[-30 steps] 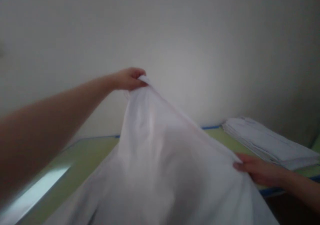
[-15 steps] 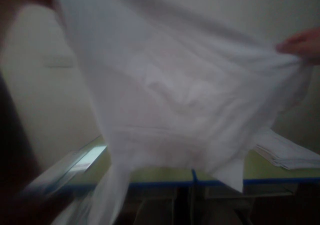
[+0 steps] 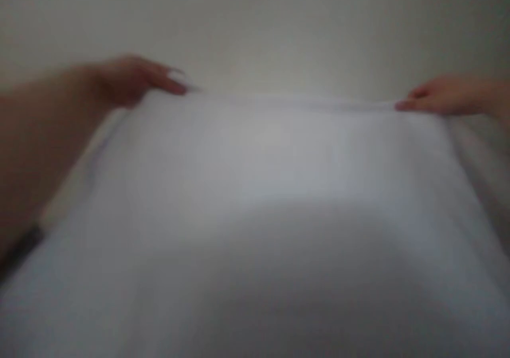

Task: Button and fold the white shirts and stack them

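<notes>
A broad white cloth (image 3: 271, 156) is stretched between my two hands and fills most of the view, blurred by motion. My left hand (image 3: 137, 79) pinches its upper edge at the left, with a bit of white showing at the fingertips. At the right, my right hand (image 3: 448, 96) is closed on the same edge, at nearly the same height. The edge between them runs almost straight. Below it the cloth spreads toward me, with a darker shaded area at the lower middle. Whether it is a garment or a plain sheet I cannot tell.
A plain pale wall (image 3: 279, 28) stands behind the cloth. At the lower left a small dark strip (image 3: 22, 249) shows beside the cloth. Whatever lies under the cloth is hidden.
My left hand has come into clear view at the upper left. The cloth, earlier hanging slanted and creased, is now spread wide and level, covering the green table and the papers.
</notes>
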A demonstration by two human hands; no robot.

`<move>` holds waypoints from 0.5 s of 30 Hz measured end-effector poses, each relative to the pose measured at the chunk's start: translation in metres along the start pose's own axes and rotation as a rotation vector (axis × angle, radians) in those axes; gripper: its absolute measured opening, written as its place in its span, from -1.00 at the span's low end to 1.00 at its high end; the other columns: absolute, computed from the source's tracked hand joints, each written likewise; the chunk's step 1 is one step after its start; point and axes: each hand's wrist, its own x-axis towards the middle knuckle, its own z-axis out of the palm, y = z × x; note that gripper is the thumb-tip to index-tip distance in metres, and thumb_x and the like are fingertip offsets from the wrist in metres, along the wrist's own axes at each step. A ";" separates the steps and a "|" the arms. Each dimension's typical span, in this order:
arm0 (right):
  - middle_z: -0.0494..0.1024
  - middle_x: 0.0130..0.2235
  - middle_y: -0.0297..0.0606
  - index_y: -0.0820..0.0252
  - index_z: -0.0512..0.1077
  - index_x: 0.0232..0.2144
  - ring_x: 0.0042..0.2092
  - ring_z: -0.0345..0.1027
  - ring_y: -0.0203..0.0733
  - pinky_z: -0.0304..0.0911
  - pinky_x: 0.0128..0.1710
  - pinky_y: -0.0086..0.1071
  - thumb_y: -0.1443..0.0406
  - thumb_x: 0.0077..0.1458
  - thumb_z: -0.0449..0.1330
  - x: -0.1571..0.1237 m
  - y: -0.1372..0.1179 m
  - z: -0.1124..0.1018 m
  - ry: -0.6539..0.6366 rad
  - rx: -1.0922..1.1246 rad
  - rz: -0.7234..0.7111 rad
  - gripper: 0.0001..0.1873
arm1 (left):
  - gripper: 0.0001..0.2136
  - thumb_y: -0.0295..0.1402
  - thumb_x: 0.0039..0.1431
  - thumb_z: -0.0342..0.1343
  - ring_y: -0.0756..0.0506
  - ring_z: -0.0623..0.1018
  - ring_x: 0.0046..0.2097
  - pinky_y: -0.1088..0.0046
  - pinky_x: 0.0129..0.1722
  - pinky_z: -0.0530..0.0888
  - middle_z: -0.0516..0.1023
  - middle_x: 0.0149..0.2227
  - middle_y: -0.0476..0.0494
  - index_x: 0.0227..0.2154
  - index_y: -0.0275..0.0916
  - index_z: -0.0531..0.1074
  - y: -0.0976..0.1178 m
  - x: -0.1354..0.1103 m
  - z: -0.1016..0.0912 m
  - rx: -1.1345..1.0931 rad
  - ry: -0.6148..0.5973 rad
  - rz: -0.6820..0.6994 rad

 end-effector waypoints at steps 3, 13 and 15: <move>0.37 -0.06 0.27 0.73 0.39 -0.55 -0.06 0.28 -0.23 0.08 -0.25 -0.43 -0.06 0.05 -0.50 -0.007 0.006 0.030 0.014 -0.004 -0.029 -0.02 | -0.59 -0.35 0.17 -0.01 -0.05 0.51 -0.28 0.25 -0.19 0.39 0.46 -0.26 -0.12 0.03 -0.52 0.22 0.022 -0.002 0.015 -0.216 -0.004 0.017; 0.47 -0.27 0.08 0.69 0.41 -0.39 -0.23 0.31 -0.29 0.00 -0.37 -0.40 -0.23 -0.15 -0.24 0.114 -0.009 0.020 0.028 -0.273 -0.038 -0.02 | -0.53 -0.37 0.01 0.12 -0.04 0.48 -0.30 0.29 -0.22 0.42 0.48 -0.25 -0.18 -0.01 -0.48 0.24 0.000 0.024 0.023 -0.580 0.021 0.058; 0.49 -0.29 0.04 0.62 0.43 -0.36 -0.28 0.29 -0.34 0.00 -0.37 -0.42 -0.24 -0.11 -0.16 0.113 -0.002 0.045 -0.062 -0.272 -0.049 -0.08 | -0.57 -0.34 -0.09 0.20 -0.07 0.49 -0.31 0.32 -0.26 0.45 0.50 -0.27 -0.18 -0.12 -0.37 0.31 -0.018 0.029 0.049 -0.652 -0.073 -0.051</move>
